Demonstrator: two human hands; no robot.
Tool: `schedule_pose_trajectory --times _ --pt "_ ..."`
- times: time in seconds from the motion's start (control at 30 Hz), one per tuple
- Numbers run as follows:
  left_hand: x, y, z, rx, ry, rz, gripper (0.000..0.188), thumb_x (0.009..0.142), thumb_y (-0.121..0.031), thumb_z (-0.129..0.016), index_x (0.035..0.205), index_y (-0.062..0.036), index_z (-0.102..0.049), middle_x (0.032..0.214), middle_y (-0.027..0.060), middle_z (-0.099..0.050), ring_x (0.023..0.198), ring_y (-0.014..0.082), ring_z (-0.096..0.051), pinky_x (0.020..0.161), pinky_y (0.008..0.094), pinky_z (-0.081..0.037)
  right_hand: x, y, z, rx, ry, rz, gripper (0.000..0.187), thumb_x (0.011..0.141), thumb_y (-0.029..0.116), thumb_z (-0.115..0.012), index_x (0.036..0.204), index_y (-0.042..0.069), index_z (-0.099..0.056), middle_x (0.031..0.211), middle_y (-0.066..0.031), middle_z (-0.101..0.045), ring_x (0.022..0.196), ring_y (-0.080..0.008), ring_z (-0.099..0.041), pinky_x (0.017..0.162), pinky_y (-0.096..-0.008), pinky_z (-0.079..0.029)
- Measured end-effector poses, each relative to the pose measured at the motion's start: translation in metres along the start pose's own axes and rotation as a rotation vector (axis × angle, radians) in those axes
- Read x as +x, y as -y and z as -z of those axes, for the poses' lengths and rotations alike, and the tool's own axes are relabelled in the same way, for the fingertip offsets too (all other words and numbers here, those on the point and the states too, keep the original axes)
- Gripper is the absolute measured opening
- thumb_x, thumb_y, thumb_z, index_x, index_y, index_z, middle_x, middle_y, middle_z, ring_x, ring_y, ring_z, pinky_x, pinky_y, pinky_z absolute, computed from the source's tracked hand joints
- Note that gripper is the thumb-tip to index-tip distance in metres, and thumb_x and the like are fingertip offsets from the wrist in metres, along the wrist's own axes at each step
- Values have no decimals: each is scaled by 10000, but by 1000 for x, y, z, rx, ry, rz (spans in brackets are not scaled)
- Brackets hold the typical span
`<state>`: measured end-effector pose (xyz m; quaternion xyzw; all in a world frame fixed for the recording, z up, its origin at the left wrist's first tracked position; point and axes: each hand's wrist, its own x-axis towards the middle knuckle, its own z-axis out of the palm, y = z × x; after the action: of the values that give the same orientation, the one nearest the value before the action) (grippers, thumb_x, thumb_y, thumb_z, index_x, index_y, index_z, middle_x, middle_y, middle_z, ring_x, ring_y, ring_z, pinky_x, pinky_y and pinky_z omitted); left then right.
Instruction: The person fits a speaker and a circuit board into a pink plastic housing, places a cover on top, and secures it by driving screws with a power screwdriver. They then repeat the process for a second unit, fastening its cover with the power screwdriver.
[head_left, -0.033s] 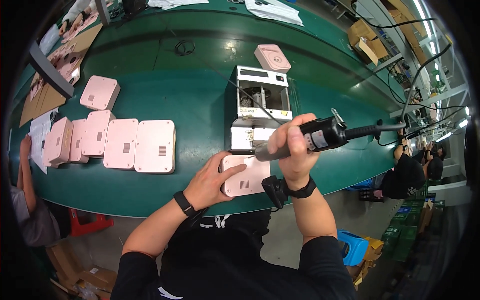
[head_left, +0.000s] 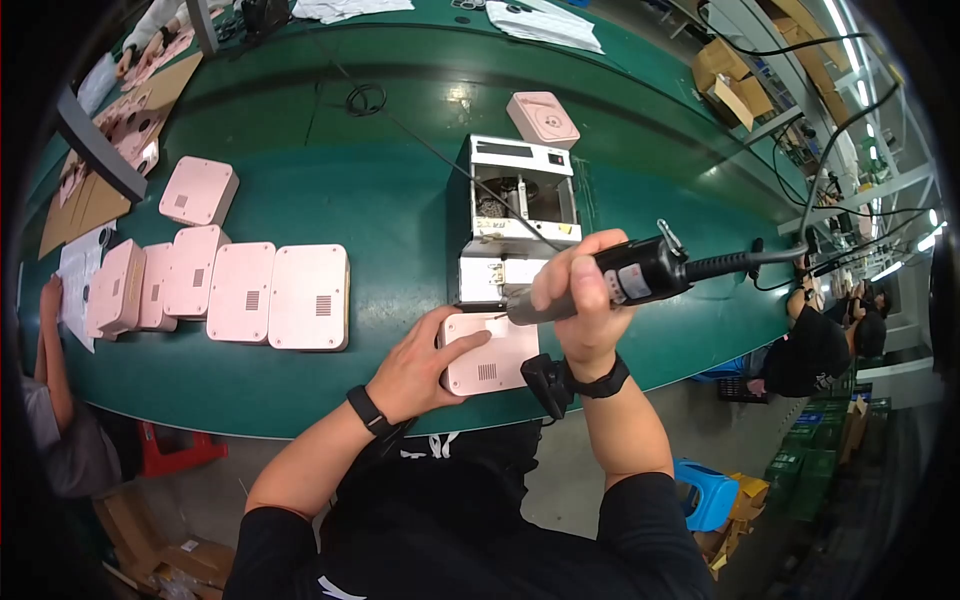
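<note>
**Pink casing under my driver at the near edge of the green bench**

Head view: my left hand [head_left: 425, 365] lies flat on a pink square casing [head_left: 497, 362] at the near edge of the green bench [head_left: 400, 210], fingers spread narrow across its left side and pinning it down. A small dark grille patch shows on the casing's near part. My right hand [head_left: 578, 292] is wrapped tight around a black-and-grey electric screwdriver [head_left: 625, 278], its tip slanting down to the casing's far edge and its cable running off to the right. Both wrists carry black bands.

Just beyond the casing stands a white box-shaped machine [head_left: 520, 215] with an open middle, and behind it, toward the far edge, one more pink casing [head_left: 542, 118] with a round mark on top. To the left, a row of pink casings [head_left: 240, 290] lies side by side, each with a small dark rectangular label; another pink casing [head_left: 198, 190] sits apart beyond them. White sheets [head_left: 545, 25] lie at the far edge, brown cardboard [head_left: 100, 190] at the left end.

Another person's arm [head_left: 50, 340] rests at the left end; workers sit at benches on the right under strip lights.
</note>
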<state>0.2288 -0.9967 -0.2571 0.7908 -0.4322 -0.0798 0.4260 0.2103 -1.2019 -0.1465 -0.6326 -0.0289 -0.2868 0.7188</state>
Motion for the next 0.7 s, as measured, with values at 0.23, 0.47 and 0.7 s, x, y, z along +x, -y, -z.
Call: schedule_pose_trajectory --times 0.23,0.47,0.7 --pt "-6 -3 -2 -20 4 -1 858 637 -209 -960 1433 -251 -643 1477 194 -460 1323 432 -552 1078 482 -529 -11 5 2 13 7 -40 189 962 136 -602 1058 21 -489 685 -92 -565 560 -200 -570 552 -350 -519" --pt "-7 -1 -1 -22 11 -8 865 657 -191 -940 1459 -255 -622 1448 182 -469 1316 419 -549 1065 480 -533 -4 14 2 -37 14 -5 203 978 166 -602 1093 34 -499 699 -91 -570 572 -201 -576 557 -359 -520" --pt "0 -1 -2 9 -4 -5 859 669 -208 -932 1465 -269 -617 1439 181 -471 1302 409 -552 1058 475 -534 26 36 10 31 -40 118 172 1010 157 -558 1118 28 -520 700 -93 -557 542 -213 -555 520 -375 -491"
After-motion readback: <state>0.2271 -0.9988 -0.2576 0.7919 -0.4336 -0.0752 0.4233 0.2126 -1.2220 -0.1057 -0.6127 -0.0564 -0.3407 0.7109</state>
